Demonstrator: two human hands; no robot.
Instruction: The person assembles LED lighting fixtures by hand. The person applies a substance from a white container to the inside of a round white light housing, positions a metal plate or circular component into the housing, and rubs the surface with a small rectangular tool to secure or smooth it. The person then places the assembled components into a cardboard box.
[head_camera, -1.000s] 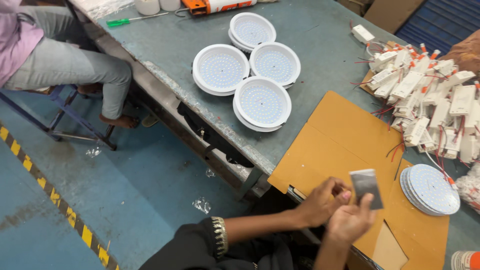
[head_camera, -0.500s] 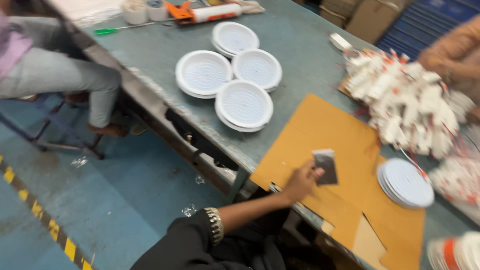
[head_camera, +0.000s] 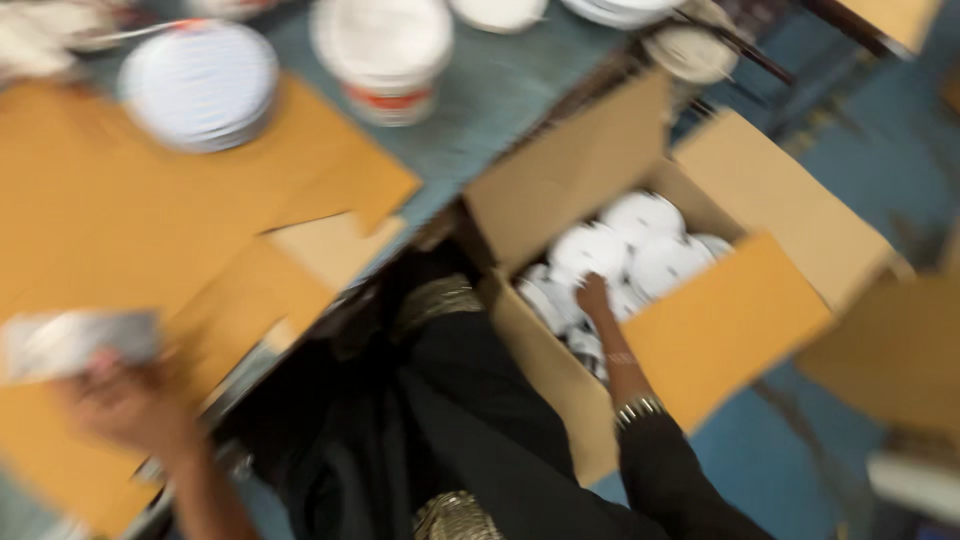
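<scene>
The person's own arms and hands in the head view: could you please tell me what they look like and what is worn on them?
Both hands are bare, without gloves. The right hand comes out of a black sleeve that ends partway up the forearm, with a metallic bracelet at the cuff. The left hand and its forearm are bare; motion blur hides finer detail.

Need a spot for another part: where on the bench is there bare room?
Free: brown cardboard sheet between the stack of white discs and the left hand. Crowded: the open carton, full of white discs where the right hand reaches.
</scene>
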